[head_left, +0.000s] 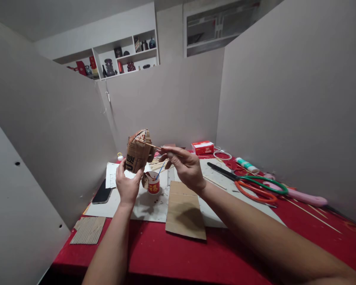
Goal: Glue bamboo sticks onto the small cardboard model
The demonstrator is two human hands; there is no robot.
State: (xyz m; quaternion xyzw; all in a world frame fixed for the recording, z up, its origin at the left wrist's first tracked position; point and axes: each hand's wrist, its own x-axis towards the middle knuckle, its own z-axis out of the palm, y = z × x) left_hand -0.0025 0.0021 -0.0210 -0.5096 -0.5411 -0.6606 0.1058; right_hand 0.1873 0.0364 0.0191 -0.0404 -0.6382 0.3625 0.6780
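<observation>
- above the red table (pixel 157 249), at the middle of my head view, the cardboard model (pixel 136 152) is held up in the air, tilted, with dark printed marks on its side.
- my left hand (pixel 127 188) has its thumb and fingers clamped around the model's lower end.
- my right hand (pixel 185 166) pinches a thin stick (pixel 153 145) between thumb and fingers; its tip reaches the model's upper end, where the surface looks whitish and reddish. i cannot tell if it presses there.
- just below the model i see a red and white cup (pixel 153 187) on white paper (pixel 146 211), a blue stick (pixel 160 171) leaning out of it.
- near my right forearm lies a flat cardboard sheet (pixel 184 209); a ribbed cardboard piece (pixel 88 230) lies beyond my left forearm, near a dark phone (pixel 102 193).
- off to my right rest large scissors (pixel 236 177) with green and orange handles, beside a pink tool (pixel 307 197).
</observation>
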